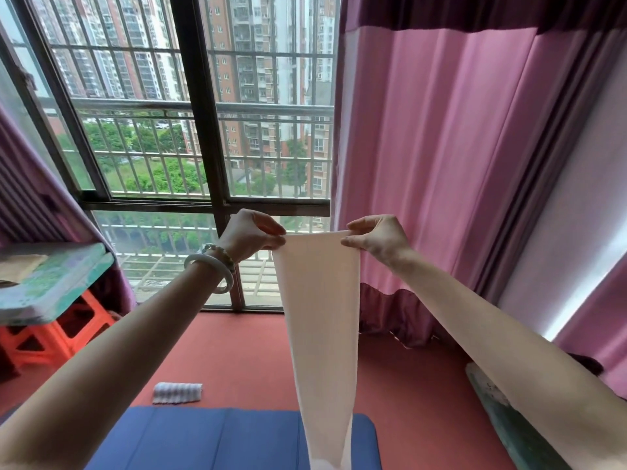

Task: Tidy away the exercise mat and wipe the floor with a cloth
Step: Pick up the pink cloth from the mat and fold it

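1 tall barred window [190,113] fills the view beyond the left hand [251,232] and the right hand [376,237], with apartment blocks and trees outside. A pink curtain [441,147] with a dark purple band at top and hem hangs behind and to the right of the right hand. The red floor [237,351] spreads out below both hands. On it, under the left forearm and nearest the person, lies the blue exercise mat [220,439], flat, with fold creases showing.

The 2 hands are raised level with each other and apart, each pinching 1 top corner of a pale pink cloth [319,317] between thumb and fingers. The cloth is stretched taut between them and hangs straight down in a long strip. Its lower end narrows in front of the mat's right part and runs out of view at the bottom.

Below and left of the left hand, a green-patterned board [57,279] rests on an orange plastic stool [51,334]. Under the right forearm a green-patterned pad [509,422] lies on the floor. A small folded striped cloth [177,392] lies on the floor below the left wrist, just beyond the mat's far edge. A white bangle [210,271] circles the left wrist.
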`<action>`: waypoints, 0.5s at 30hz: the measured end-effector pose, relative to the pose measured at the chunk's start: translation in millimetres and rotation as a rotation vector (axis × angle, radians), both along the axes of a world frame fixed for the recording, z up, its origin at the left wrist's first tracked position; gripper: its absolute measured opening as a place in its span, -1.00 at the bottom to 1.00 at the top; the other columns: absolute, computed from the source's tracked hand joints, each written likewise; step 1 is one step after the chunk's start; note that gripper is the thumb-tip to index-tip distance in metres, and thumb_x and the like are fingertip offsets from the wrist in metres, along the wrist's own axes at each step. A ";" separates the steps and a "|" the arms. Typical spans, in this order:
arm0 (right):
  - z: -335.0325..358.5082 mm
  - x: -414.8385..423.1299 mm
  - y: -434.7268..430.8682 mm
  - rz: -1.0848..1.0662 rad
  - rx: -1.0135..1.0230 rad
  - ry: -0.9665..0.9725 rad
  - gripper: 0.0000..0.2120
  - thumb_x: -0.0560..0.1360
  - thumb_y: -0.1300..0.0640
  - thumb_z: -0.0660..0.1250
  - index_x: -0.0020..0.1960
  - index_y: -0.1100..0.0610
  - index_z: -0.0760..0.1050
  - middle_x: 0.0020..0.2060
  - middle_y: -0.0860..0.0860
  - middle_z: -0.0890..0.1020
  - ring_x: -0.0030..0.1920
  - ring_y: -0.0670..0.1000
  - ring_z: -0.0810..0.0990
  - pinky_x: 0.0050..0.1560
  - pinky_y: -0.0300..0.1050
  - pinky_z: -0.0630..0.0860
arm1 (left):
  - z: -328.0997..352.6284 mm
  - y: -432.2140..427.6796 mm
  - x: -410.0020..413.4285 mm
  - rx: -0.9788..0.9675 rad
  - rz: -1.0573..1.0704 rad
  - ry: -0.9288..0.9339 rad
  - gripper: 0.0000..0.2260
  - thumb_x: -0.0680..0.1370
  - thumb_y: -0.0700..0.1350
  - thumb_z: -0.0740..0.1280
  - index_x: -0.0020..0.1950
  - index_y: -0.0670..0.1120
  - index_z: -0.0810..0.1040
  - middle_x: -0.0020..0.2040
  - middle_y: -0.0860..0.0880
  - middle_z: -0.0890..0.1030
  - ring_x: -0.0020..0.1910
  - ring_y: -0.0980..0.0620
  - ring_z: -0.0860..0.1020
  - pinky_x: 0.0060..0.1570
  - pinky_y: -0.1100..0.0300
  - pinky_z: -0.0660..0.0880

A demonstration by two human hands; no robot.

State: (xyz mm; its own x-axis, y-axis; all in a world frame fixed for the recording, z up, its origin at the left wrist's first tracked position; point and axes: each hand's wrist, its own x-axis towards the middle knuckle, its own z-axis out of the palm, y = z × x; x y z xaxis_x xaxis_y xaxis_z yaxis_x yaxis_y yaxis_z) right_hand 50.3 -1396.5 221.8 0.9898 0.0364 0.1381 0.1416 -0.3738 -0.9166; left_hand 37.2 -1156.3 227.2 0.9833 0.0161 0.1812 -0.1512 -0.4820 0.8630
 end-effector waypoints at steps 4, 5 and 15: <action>0.9 -2.2 -0.6 -0.054 -0.103 -0.025 -0.74 0.28 0.22 0.57 -0.05 0.14 0.63 -0.19 -0.02 0.66 -0.17 -0.11 0.62 -0.02 -0.30 0.54 | 0.6 -7.5 1.8 0.094 0.007 -0.046 -0.87 0.37 -0.37 0.47 -0.12 -0.22 0.66 -0.25 -0.07 0.66 -0.42 0.24 0.59 -0.31 0.42 0.53; 1.2 -2.5 -1.2 -0.068 -0.118 -0.033 -0.76 0.29 0.21 0.56 -0.06 0.14 0.63 -0.21 -0.04 0.65 -0.20 -0.13 0.60 -0.10 -0.40 0.51 | 0.3 -8.3 2.6 0.122 0.007 -0.060 -0.88 0.37 -0.36 0.47 -0.14 -0.21 0.67 -0.26 -0.06 0.66 -0.43 0.25 0.58 -0.31 0.42 0.53; 1.8 1.2 -3.1 -0.096 -0.216 -0.100 -0.91 0.34 0.17 0.52 -0.17 0.12 0.63 -0.21 -0.01 0.65 -0.18 -0.09 0.58 -0.33 -0.53 0.38 | -2.5 -10.3 6.9 0.302 0.014 -0.175 -0.93 0.43 -0.21 0.45 -0.17 -0.05 0.63 -0.15 -0.02 0.67 -0.08 0.04 0.63 0.05 0.08 0.54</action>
